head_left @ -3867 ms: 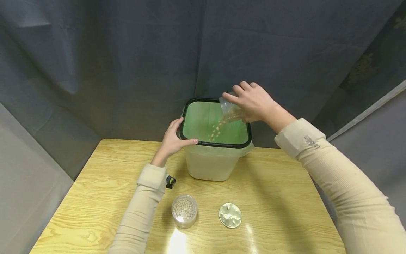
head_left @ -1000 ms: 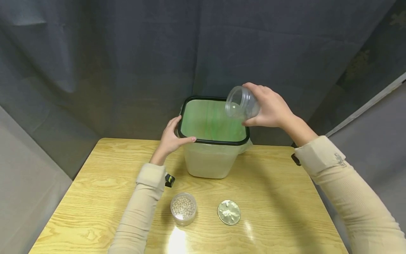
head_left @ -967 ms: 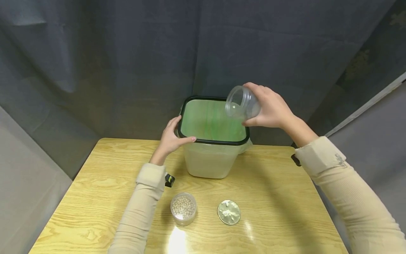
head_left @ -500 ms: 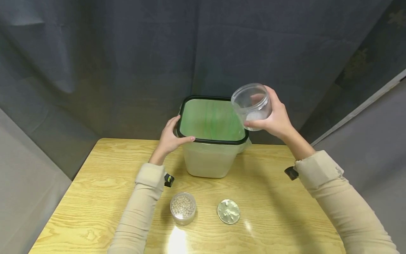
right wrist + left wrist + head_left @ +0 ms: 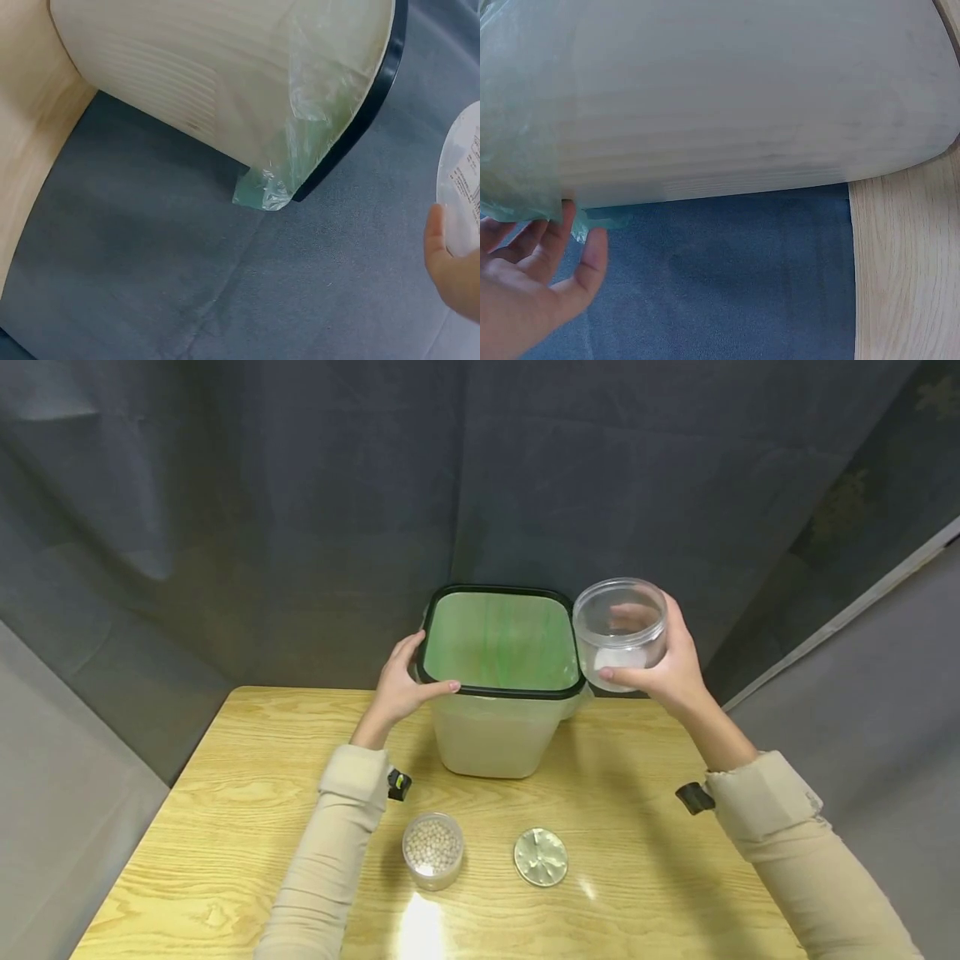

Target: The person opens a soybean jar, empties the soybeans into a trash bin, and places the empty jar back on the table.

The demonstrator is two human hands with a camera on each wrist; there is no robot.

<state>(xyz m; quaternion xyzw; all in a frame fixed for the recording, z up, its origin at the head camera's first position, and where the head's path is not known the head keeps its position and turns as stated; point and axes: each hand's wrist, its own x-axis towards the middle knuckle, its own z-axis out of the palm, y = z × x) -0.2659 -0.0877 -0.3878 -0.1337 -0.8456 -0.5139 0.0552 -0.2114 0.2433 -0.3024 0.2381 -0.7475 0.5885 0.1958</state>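
My left hand (image 5: 397, 691) rests at the front left corner of a whitish trash bin (image 5: 491, 743). Its thumb lies over the black rim and its fingers along the left side, extended. A green bag (image 5: 495, 635) lines the bin. In the left wrist view the fingertips touch the bag (image 5: 517, 150). Beyond the bin's right side, my right hand (image 5: 671, 672) grips a clear plastic jar (image 5: 585, 647), held nearly upright, with no beans visible inside. Its labelled base (image 5: 465, 176) shows in the right wrist view.
Nearer on the wooden table (image 5: 247, 793) stands another clear jar (image 5: 435, 884) full of pale round beans (image 5: 432, 843). A round gold-coloured disc, perhaps a lid (image 5: 541, 857), lies right of it. A dark curtain (image 5: 300, 527) hangs behind the bin.
Beans were pouring from the tilted jar into the bin. The right hand has since turned the emptied jar upright and moved it right and lower, past the rim. The left hand has stayed.
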